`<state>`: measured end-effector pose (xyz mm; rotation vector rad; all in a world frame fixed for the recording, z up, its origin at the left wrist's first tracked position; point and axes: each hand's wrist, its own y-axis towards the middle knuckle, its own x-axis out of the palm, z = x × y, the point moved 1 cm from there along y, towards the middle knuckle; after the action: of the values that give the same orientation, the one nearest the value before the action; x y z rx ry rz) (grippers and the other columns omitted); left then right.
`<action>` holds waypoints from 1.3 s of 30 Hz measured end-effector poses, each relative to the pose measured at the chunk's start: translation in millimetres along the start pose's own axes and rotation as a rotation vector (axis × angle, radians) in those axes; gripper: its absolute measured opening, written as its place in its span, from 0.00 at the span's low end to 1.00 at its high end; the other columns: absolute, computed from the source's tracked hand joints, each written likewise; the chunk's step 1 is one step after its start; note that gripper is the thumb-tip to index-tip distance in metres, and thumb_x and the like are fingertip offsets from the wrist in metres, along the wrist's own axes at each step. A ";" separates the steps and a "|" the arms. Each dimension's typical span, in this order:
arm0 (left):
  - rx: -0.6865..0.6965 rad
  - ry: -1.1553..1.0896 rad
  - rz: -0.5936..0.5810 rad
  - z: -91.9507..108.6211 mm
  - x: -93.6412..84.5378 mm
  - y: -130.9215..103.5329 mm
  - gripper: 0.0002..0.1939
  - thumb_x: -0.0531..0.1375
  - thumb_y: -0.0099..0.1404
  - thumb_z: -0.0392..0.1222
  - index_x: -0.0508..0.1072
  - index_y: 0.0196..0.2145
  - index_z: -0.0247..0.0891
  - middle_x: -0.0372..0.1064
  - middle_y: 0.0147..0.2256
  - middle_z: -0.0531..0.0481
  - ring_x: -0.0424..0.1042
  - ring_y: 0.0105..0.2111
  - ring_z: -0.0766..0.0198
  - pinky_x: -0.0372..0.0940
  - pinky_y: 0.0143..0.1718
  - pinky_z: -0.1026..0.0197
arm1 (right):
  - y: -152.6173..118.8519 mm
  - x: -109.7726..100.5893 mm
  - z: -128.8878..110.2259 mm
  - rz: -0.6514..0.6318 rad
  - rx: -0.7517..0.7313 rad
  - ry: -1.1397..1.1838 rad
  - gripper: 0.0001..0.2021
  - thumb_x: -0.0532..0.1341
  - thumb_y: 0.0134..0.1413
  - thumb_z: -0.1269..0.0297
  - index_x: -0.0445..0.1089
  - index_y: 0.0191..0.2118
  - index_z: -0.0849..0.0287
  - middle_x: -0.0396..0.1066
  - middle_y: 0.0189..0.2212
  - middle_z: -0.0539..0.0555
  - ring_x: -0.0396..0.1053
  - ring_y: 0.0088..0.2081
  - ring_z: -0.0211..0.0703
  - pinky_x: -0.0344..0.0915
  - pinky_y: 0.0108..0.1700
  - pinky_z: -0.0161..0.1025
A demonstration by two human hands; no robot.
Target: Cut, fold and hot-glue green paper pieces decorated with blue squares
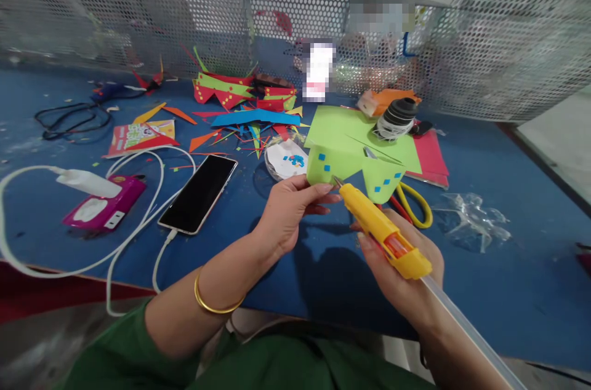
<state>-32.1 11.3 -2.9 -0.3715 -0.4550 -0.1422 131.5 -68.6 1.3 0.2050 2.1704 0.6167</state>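
My left hand (295,205) pinches the lower left edge of a light green paper cutout (344,165) dotted with small blue squares. In my right hand (406,267) is a yellow hot glue gun (373,218), its long clear glue stick (466,328) trailing back over my forearm. The gun's metal nozzle meets or nearly meets the cutout close to my left fingertips; I cannot tell whether they touch. Behind the cutout sits a clear round dish (272,159) holding white paper and small blue bits. Scissors with yellow and red handles (418,211) lie partly hidden behind the cutout and my right hand.
Green sheets (323,122) and red sheets (431,156) lie behind, under a dark roll (399,116). Red-green paper pieces (221,91), colourful scraps (253,119), a phone (198,193), white cables and a purple power socket (104,205) spread leftward. Clear plastic (475,221) lies right.
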 end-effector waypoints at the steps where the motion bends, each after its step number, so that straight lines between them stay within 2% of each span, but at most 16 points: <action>1: 0.001 0.004 0.003 -0.1 0.3 -0.2 0.09 0.73 0.48 0.39 0.82 0.30 0.36 0.80 0.33 0.48 0.78 0.29 0.64 0.67 0.27 0.66 | 0.0 -0.1 -0.4 -0.003 0.002 -0.002 0.07 0.59 0.63 0.60 0.70 0.36 0.56 0.75 0.29 0.51 0.74 0.27 0.40 0.66 0.28 0.35; 12: 0.018 0.023 -0.002 -0.4 1.6 -0.7 0.07 0.70 0.51 0.36 0.82 0.30 0.36 0.81 0.36 0.45 0.78 0.30 0.65 0.68 0.28 0.67 | 1.8 2.1 -0.9 -0.022 -0.024 -0.031 0.07 0.60 0.62 0.61 0.65 0.32 0.55 0.67 0.24 0.47 0.68 0.23 0.37 0.62 0.27 0.34; 39: 0.036 0.022 0.004 -1.0 1.7 -0.1 0.09 0.72 0.48 0.39 0.82 0.30 0.37 0.80 0.33 0.48 0.77 0.29 0.64 0.68 0.28 0.65 | 2.4 3.5 -1.9 -0.003 -0.031 -0.090 0.12 0.57 0.63 0.59 0.61 0.28 0.55 0.61 0.20 0.45 0.63 0.20 0.35 0.57 0.23 0.33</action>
<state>-30.2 10.7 -2.9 -0.3351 -0.4341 -0.1338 127.7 -65.9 1.1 0.2089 2.0731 0.6267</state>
